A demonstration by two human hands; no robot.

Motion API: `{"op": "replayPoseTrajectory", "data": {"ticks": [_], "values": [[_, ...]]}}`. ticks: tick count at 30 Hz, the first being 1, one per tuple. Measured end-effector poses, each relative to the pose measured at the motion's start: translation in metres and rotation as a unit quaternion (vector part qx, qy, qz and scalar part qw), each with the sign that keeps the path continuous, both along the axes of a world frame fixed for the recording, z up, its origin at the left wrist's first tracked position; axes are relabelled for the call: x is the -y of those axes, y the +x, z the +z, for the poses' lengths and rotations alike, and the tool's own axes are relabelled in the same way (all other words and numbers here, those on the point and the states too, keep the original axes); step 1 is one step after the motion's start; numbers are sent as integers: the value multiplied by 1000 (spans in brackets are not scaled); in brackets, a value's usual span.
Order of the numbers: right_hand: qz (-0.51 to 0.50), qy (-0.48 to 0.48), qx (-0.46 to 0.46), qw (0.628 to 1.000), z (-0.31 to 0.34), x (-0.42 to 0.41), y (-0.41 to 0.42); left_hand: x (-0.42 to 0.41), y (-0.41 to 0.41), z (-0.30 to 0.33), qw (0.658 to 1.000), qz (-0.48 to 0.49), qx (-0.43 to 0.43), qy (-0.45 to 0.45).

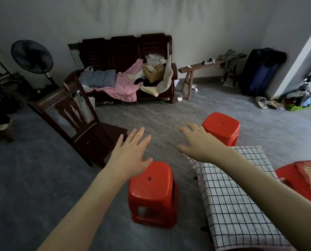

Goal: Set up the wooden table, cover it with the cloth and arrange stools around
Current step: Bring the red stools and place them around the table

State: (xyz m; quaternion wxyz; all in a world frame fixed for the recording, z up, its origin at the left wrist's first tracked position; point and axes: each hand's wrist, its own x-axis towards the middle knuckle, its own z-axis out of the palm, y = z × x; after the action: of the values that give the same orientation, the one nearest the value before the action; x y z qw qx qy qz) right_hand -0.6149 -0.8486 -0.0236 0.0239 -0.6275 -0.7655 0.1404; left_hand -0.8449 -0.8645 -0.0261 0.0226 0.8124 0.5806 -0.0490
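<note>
Desk (241,230) wears checked cloth (230,196), red stools (152,192) beside it; left grip (131,153) and right grip (198,142) both released, fingers spread, holding nothing.

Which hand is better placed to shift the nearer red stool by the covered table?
Left, probably. The left hand hangs open right above the near stool; the right hand is off toward the far stool.

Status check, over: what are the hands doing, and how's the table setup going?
Both hands, left and right, open, holding nothing. Checked cloth on table; two red stools beside it. Dark wooden chair close by at left.
</note>
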Motion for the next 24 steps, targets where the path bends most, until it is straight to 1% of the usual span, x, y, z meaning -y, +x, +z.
{"op": "replayPoseTrajectory", "data": {"ticks": [6, 12, 16, 19, 24], "values": [[-60, -13, 6, 998, -12, -29, -22, -65, -13, -13, 996, -80, -20, -24], [-189, -16, 14, 982, -20, -36, -43, -130, -19, -29, 978, -203, -20, -41], [-287, -35, 8, 957, -20, -22, -62, -157, -20, -41, 953, -296, -16, -66], [-361, -39, 8, 932, -17, -3, -75, -166, -9, -53, 926, -369, -21, -80], [-467, -38, 11, 884, -8, 47, -97, -145, 15, -69, 879, -468, -11, -92]]}}
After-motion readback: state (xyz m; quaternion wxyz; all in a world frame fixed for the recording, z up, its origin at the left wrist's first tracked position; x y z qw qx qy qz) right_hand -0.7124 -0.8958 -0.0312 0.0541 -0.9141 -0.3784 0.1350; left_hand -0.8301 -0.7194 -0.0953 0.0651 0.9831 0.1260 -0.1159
